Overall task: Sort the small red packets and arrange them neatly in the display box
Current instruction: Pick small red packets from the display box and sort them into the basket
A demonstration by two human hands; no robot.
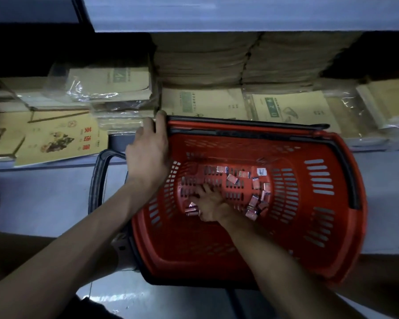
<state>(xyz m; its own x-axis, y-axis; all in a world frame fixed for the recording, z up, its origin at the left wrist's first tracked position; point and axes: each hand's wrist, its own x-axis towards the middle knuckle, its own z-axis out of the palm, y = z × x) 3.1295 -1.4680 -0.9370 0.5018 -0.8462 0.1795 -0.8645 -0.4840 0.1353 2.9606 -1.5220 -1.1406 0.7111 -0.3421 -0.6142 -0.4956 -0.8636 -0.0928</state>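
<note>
Your left hand (148,153) curls over the rim of the red slotted plastic shopping basket (309,226) at its 10 o'clock corner, probably to steady it. Your right hand (211,203) reaches onto the basket floor; I cannot tell whether it pinches anything. Small red foil packets (255,203) lie scattered from 12 to 4 o'clock, with a few at 8. Tan paper notebooks (205,104) crowd the dim pale shelf (382,157) at 12 o'clock. No display box shows.

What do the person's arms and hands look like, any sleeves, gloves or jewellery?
The left forearm and right forearm are bare to the frame's edge, no sleeves showing. The left hand and right hand wear no gloves; no watch, bracelet or ring is visible in the dim light.
</note>
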